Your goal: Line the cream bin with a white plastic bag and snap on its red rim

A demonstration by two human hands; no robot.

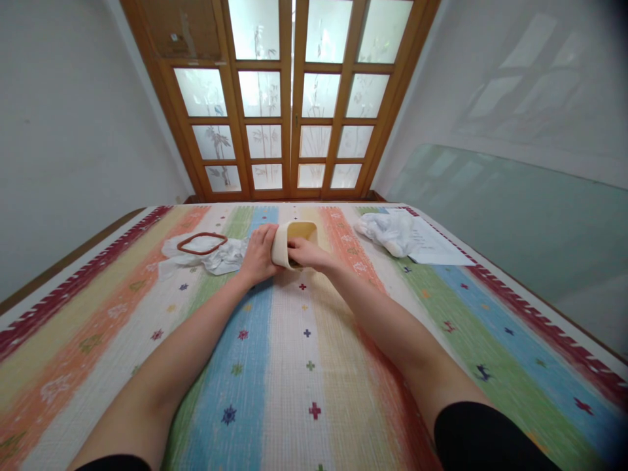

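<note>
"Where is the cream rounded-rectangular container (279,247)?"

"Tipped on its side at the striped tablecloth (289,366), open mouth facing right, between a person's two bare hands."

"And the grip?"

"The left hand (260,254) grasps the container's outer wall; the right hand (307,253) reaches into the mouth, its fingertips hidden. Whether they clench anything, I cannot tell."

"What surrounds the container?"

"To its left, a brown wavy-sided ring (200,253) lies on crumpled white wrapping (223,261), just beside the left hand. Well to the container's right, a white crumpled bundle (387,232) overlaps printed paper (434,245). Far beyond it stand wood-framed glass doors (286,131)."
</note>
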